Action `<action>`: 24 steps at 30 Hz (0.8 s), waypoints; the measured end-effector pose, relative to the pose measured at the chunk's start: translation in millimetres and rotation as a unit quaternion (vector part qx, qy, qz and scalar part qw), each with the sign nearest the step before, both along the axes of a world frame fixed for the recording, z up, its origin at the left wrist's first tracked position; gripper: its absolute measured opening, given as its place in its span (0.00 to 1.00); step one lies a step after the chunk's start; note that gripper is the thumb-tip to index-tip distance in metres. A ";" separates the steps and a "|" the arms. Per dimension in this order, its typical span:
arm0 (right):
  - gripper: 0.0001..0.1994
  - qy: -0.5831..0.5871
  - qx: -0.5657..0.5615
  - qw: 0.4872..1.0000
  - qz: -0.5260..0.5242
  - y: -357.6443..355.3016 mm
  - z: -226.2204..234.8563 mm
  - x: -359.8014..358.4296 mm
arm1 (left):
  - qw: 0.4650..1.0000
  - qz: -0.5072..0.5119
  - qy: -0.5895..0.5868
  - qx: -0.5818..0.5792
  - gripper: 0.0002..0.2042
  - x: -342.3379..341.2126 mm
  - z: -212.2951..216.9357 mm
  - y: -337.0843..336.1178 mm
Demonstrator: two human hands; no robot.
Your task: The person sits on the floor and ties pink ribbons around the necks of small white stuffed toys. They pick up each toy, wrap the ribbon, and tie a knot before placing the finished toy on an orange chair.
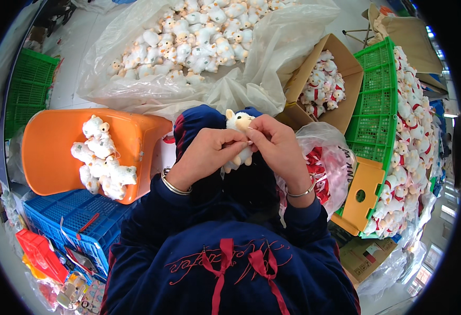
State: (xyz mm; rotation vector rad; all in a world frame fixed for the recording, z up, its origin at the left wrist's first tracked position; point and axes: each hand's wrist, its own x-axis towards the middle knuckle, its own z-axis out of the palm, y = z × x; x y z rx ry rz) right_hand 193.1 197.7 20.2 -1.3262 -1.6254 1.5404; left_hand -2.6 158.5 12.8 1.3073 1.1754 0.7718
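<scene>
Over my lap, a small white plush lamb with a cream face and ears sits upright between my two hands. My left hand comes from the left, thumb and forefinger pinched together at the toy's neck. From the other side my right hand closes its fingers on the toy just below the face, its tips nearly meeting those of the left. Any small item between the fingertips is too hidden to make out. The lamb's feet hang below my fingers.
An orange plastic stool at left bears several plush lambs. Ahead, a large clear plastic bag holds a heap of them. At right stand a cardboard box, a bag of red pieces and a green crate. A blue crate sits lower left.
</scene>
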 end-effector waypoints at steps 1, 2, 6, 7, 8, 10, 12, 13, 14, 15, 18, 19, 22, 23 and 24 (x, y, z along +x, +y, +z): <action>0.07 -0.041 0.032 0.999 0.013 -1.0 4.3 -2.1 | 1.000 0.006 0.006 -0.012 0.09 0.1 3.1 0.7; 0.07 -0.080 0.063 0.994 0.028 -2.1 12.6 -5.7 | 1.000 0.011 0.020 -0.015 0.09 -0.2 4.3 1.5; 0.07 -0.162 0.156 0.974 0.028 -10.2 19.2 -17.4 | 0.997 0.038 0.067 0.003 0.11 3.9 0.5 3.6; 0.07 -0.176 0.181 0.967 0.024 -10.8 16.8 -18.5 | 0.996 0.046 0.077 0.015 0.12 5.7 -1.6 3.7; 0.07 -0.175 0.186 0.967 0.023 -10.7 15.7 -19.2 | 0.995 0.050 0.085 0.014 0.13 7.0 -2.5 4.2; 0.06 -0.171 0.196 0.965 0.021 -9.4 13.6 -20.5 | 0.993 0.059 0.102 0.013 0.14 8.0 -3.5 5.6; 0.05 -0.142 0.216 0.966 0.021 -5.8 5.6 -19.2 | 0.995 0.035 0.092 -0.031 0.11 4.4 7.3 9.5; 0.05 -0.127 0.225 0.966 0.021 -4.3 0.9 -17.5 | 0.994 0.023 0.088 -0.053 0.10 2.5 10.8 11.2; 0.05 -0.110 0.216 0.970 0.022 -3.6 -3.3 -15.3 | 0.996 0.021 0.053 -0.064 0.10 0.5 8.6 11.2; 0.04 -0.092 0.208 0.974 0.023 -2.6 -7.5 -11.9 | 0.997 0.019 0.018 -0.075 0.10 -1.4 4.2 10.9; 0.04 -0.015 0.119 0.992 0.030 0.0 -13.8 -3.4 | 0.996 0.011 -0.016 -0.083 0.11 -7.9 -0.7 12.5; 0.04 0.015 0.079 0.996 0.032 0.7 -15.2 -0.8 | 0.997 0.007 -0.016 -0.082 0.11 -9.0 -1.8 13.4; 0.02 0.040 0.093 0.992 0.075 6.1 -19.4 4.1 | 0.997 0.019 -0.050 -0.058 0.12 -7.8 -18.4 13.3; 0.03 0.031 0.101 0.990 0.090 8.4 -18.2 5.7 | 0.997 0.022 -0.046 -0.052 0.12 -7.3 -17.0 13.7; 0.04 0.022 0.110 0.988 0.104 10.8 -15.0 7.0 | 0.998 0.025 -0.041 -0.046 0.12 -6.6 -14.3 13.9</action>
